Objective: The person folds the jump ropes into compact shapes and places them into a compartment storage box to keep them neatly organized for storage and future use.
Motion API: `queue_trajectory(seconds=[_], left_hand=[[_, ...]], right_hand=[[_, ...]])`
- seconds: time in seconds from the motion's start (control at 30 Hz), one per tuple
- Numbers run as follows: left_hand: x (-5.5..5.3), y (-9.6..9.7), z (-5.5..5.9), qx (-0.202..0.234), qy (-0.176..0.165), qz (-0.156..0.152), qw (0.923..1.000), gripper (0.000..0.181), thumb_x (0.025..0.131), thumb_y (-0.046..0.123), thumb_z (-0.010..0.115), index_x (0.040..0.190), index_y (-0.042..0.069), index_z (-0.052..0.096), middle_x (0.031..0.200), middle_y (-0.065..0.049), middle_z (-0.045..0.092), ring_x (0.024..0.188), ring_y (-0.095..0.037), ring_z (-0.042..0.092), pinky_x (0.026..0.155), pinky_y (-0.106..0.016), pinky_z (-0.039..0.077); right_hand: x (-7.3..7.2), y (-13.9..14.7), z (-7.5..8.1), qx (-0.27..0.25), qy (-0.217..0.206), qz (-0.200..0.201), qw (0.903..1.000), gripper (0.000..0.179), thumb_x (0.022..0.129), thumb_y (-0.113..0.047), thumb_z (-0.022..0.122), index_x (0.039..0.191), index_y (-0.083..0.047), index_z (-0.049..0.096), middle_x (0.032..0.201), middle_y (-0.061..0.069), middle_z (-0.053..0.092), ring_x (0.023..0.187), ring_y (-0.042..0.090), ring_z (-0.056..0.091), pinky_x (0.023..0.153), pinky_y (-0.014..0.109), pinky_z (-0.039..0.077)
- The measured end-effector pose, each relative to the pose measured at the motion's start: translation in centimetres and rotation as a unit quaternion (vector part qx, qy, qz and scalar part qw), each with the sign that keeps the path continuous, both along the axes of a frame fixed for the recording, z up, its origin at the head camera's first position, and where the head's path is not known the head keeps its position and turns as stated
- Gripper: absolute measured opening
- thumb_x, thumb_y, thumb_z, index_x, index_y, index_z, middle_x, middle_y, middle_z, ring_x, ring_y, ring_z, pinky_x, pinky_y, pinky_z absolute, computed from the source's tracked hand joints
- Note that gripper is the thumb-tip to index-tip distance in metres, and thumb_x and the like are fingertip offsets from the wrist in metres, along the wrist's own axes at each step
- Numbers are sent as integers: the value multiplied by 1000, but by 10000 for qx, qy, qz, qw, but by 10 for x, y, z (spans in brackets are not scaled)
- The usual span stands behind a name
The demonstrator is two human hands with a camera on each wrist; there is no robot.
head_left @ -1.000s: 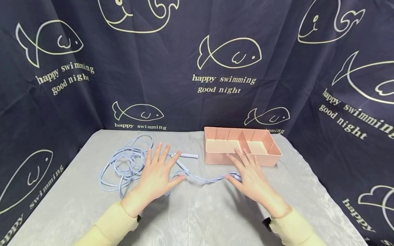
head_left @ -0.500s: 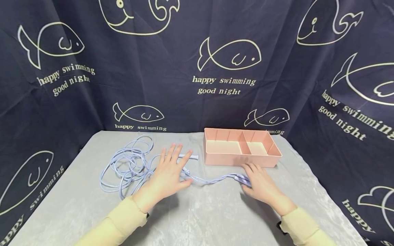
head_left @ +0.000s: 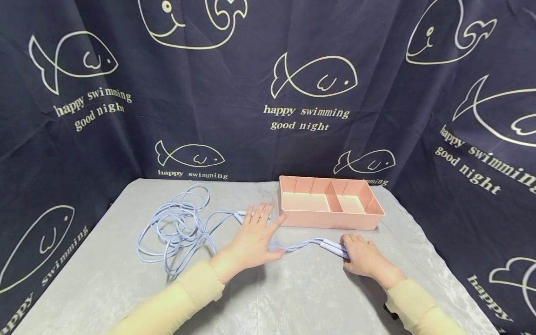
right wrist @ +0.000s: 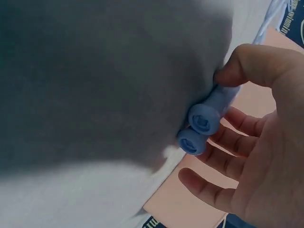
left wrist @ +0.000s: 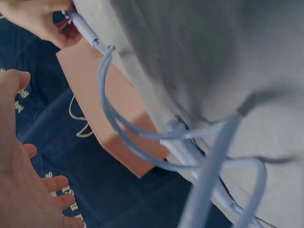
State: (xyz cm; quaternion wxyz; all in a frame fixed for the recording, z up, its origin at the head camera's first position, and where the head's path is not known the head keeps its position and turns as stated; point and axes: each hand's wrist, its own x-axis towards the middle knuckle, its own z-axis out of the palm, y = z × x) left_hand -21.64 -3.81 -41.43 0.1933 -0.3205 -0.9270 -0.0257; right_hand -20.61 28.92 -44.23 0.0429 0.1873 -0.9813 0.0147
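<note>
Light blue jump rope (head_left: pixel 299 246) cords run across the grey cloth, with pale handles at two spots. My right hand (head_left: pixel 365 257) grips two handles (head_left: pixel 332 249) lying side by side at the right. In the right wrist view, the thumb is on one side of the handle ends (right wrist: pixel 205 118) and the fingers are on the other. My left hand (head_left: pixel 253 242) has its fingers spread and holds nothing, over the cords in the middle. It partly covers another pair of handles (head_left: pixel 238 217), which also show in the left wrist view (left wrist: pixel 187 152).
A pink box (head_left: pixel 328 220) with a divider and two compartments stands at the back right, just beyond both hands. Loose loops of cord (head_left: pixel 184 235) spread over the left of the table (head_left: pixel 293 298). A dark blue fish-print curtain (head_left: pixel 247 93) surrounds the table.
My left hand has moved right over the cords, fingers still spread. My right hand has come down, closed around the two handles and shifted them to the right.
</note>
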Motion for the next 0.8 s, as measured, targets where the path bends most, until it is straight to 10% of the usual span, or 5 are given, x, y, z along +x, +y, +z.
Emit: queue_trajectory(seconds=[0.8], left_hand=[[3,36,-8,-274,20,-559,9981,84,78,65,53,148,25,28,144,-14,32,136,-35,27,112,-54,17]], right_hand=[[-12,-21,20,58,1000,775,9919,37,67,-7,74,83,-6,40,56,1,43,43,19,43,39,34,34]])
